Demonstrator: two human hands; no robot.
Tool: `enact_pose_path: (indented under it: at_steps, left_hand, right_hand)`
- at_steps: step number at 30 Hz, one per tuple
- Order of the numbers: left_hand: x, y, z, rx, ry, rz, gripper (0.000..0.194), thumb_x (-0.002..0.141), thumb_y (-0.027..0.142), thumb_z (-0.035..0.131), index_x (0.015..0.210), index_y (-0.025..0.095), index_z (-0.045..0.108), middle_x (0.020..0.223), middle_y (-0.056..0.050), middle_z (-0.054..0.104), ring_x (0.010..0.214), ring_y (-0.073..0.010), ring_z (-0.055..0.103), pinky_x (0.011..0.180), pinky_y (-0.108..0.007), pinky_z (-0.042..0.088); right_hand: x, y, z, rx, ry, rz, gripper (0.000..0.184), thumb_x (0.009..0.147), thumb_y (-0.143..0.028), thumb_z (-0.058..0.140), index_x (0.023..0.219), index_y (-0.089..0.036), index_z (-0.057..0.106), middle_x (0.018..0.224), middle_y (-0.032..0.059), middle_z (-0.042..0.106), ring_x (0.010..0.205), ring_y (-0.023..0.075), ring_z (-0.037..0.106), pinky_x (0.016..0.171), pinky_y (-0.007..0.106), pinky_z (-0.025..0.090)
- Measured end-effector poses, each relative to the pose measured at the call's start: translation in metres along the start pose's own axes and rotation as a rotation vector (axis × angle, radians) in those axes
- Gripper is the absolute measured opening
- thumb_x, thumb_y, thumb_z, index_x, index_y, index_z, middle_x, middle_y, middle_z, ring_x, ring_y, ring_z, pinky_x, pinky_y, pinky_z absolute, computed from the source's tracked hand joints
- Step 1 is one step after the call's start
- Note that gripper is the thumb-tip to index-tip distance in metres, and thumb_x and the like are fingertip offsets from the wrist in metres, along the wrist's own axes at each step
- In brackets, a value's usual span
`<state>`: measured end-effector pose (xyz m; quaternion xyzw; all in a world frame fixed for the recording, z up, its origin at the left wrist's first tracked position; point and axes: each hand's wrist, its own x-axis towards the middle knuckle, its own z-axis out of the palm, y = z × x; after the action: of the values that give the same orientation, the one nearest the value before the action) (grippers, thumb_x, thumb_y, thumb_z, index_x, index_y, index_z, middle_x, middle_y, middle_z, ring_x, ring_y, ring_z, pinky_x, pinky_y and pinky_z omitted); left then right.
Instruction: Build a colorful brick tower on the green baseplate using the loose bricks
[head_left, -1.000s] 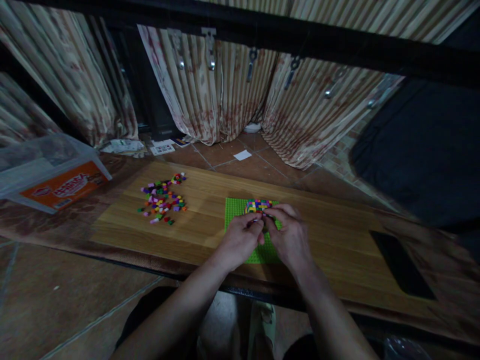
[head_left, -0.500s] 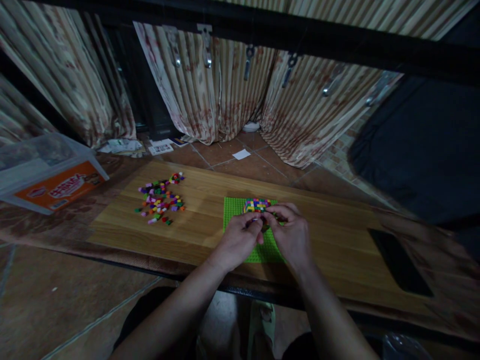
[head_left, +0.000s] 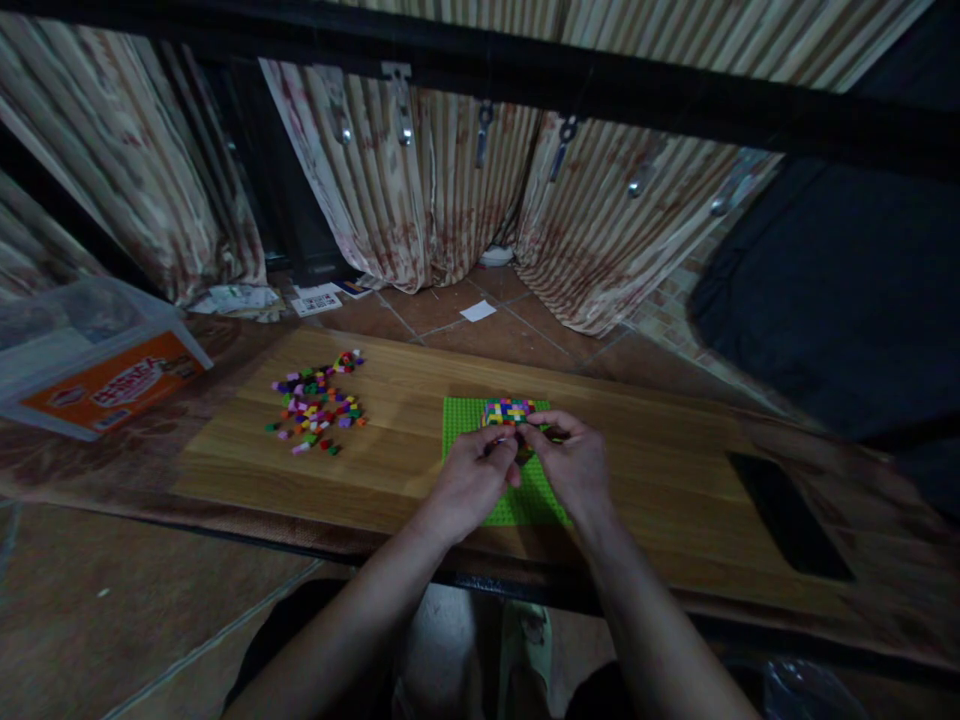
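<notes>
A green studded baseplate (head_left: 459,418) lies on the wooden board, and on its far part stands a block built of many-coloured toy bricks (head_left: 510,410). My left hand (head_left: 474,478) is over the plate's left side, thumb and fingers closed together at the near side of the bricks. Close against it, my right hand (head_left: 571,462) pinches at the near right of the same bricks. Whatever small piece is between the fingertips is too dark and small to name. Both hands partly cover the brick block and the plate.
Several loose small bricks (head_left: 319,405) lie scattered on the left of the wooden board (head_left: 405,440). A clear plastic box (head_left: 112,385) with an orange label stands at far left. A dark phone-like slab (head_left: 787,515) rests on the right. A black bar (head_left: 480,70) crosses above.
The view has shifted slightly. Both hands stay over the bricks, fingertips still together; the right hand's fingers have moved a little.
</notes>
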<state>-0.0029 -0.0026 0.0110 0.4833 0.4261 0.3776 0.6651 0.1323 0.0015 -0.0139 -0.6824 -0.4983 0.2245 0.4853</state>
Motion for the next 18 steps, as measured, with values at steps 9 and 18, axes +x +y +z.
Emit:
enact_pose_path:
  at_steps: [9, 18]
  left_hand:
    - [-0.006, 0.018, -0.002, -0.342, 0.025, -0.152, 0.046, 0.083, 0.054, 0.05, 0.098, 0.012, 0.059, 0.055, 0.0, 0.056, 0.034, -0.004, 0.03, 0.035, -0.018, 0.012]
    - [-0.002, 0.012, -0.002, -0.339, 0.037, -0.049, 0.051, 0.079, 0.063, 0.052, 0.084, 0.013, 0.062, 0.047, 0.005, 0.044, 0.031, -0.0042, 0.031, 0.033, -0.018, 0.013]
  right_hand:
    - [-0.009, -0.018, -0.014, 0.211, -0.007, -0.229, 0.012, 0.079, -0.032, 0.065, 0.08, -0.021, 0.071, 0.083, 0.0031, 0.066, 0.08, 0.0171, 0.061, 0.072, 0.03, 0.047]
    - [-0.027, -0.035, -0.024, 0.003, -0.449, -0.5, 0.021, 0.087, -0.019, 0.055, 0.103, -0.025, 0.067, 0.114, 0.0047, 0.059, 0.109, 0.0191, 0.056, 0.097, 0.037, 0.044]
